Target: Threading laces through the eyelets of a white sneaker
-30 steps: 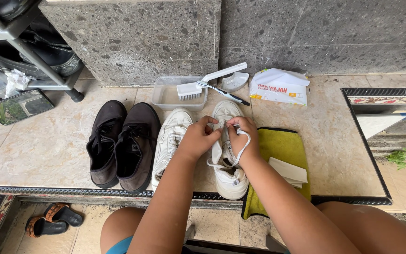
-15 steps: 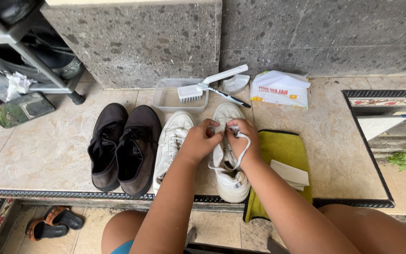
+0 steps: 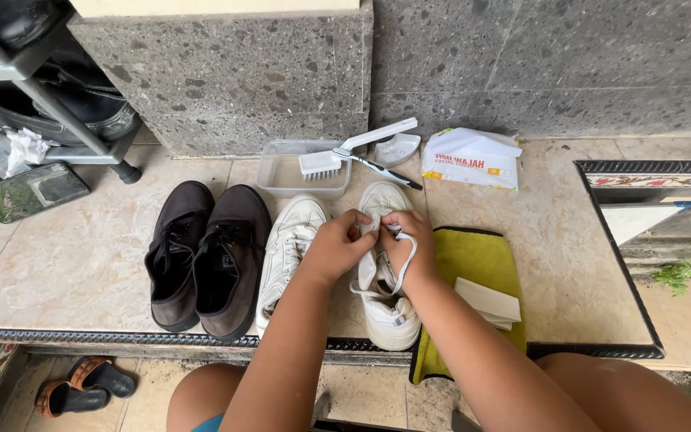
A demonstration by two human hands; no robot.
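Both hands — left hand [image 3: 336, 246], right hand [image 3: 406, 242] — hiding white sneaker's [image 3: 385, 300] lace holes.

- A soft white tissue packet [image 3: 473, 157] lies on the tiled ledge against the grey stone wall, just right of the clear plastic tub [image 3: 301, 170]. It is a flat, pillow-like pack with a crumpled top, and its front carries a red band of print with an orange patch at the lower left corner.
- Well left of the tub, a dark rectangular screen-like slab [image 3: 29, 191] lies tilted on the floor, its glossy face reflecting green.
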